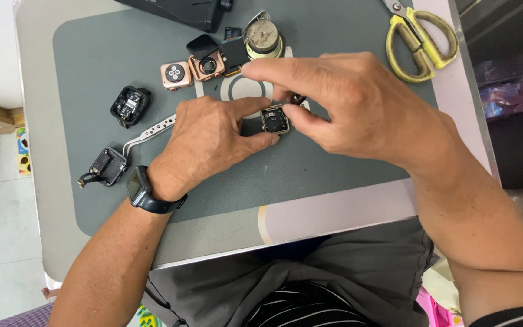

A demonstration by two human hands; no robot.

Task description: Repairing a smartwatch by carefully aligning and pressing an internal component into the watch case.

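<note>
Your left hand pinches a small gold-rimmed square watch case between thumb and forefinger, fingers narrow, holding it on the grey mat near its centre. Your right hand comes in from 3 o'clock, thumb and forefinger closed narrow at the case's 1 o'clock corner on a small dark piece; what it is cannot be told. Your left wrist wears a dark wristwatch. Steel tweezers lie at 9 o'clock of the left hand, partly under it. At 12 o'clock of the case sit two rose-gold watch bodies side by side and a round roll of tape. Two black modules lie at 9 o'clock, well apart from the case. Yellow-handled scissors rest at 2 o'clock, near the mat's far corner.
</note>
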